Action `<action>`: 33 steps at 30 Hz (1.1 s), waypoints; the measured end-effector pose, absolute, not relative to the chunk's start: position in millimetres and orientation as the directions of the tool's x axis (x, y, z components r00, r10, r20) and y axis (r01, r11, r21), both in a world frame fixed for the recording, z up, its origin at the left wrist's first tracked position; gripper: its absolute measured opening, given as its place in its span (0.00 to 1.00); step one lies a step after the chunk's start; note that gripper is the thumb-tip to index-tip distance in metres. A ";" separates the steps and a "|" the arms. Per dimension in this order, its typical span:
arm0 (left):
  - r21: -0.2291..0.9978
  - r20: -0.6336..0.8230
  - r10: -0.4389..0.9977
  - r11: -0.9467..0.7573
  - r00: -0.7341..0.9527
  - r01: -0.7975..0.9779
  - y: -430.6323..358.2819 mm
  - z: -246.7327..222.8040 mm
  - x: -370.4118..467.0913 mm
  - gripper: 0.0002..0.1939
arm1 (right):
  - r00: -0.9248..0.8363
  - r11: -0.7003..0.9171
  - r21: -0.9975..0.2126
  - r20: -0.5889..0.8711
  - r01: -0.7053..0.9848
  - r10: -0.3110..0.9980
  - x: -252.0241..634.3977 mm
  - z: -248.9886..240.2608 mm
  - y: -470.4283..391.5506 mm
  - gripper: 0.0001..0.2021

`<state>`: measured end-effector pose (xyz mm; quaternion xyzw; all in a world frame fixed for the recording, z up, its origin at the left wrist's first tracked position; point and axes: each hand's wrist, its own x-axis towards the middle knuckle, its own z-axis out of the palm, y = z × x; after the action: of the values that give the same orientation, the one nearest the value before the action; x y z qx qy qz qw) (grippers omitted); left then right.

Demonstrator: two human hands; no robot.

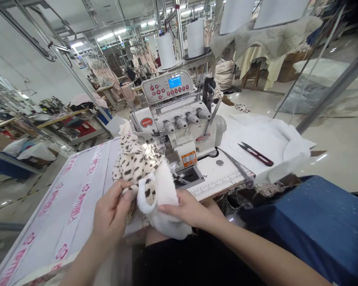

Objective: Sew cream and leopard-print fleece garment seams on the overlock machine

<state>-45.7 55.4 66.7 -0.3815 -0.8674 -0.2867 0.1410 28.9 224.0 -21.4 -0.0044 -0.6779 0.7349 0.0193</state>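
Note:
A fleecy cloth [131,159], cream with dark spots on one side and plain white on the other, lies at the left end of a white sewing machine [179,123] and hangs over the table's front edge. My left hand [111,210] pinches its spotted part. My right hand [186,208] grips the white part, thumb on top. Between the hands a rolled white edge [142,198] forms a loop around a small spotted patch. The cloth's upper part reaches the machine's needle area, where the needle itself cannot be made out.
Red-handled thread snips [256,154] rest on white cloth [265,131] right of the machine. White thread cones [166,51] stand behind it. Printed white sheeting [77,194] covers the table at left. A blue covered block [328,226] is at lower right.

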 end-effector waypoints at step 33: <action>-0.352 0.435 0.895 0.062 0.104 0.934 88.4 64.2 -70.1 0.15 | -0.996 0.128 -0.992 0.017 -0.006 0.089 19.3 -20.4 221.5 0.12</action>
<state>-70.1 88.4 64.2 -0.6838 -0.6684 -0.0338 0.2907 19.3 221.5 -20.4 -0.0279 -0.7501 0.6598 0.0360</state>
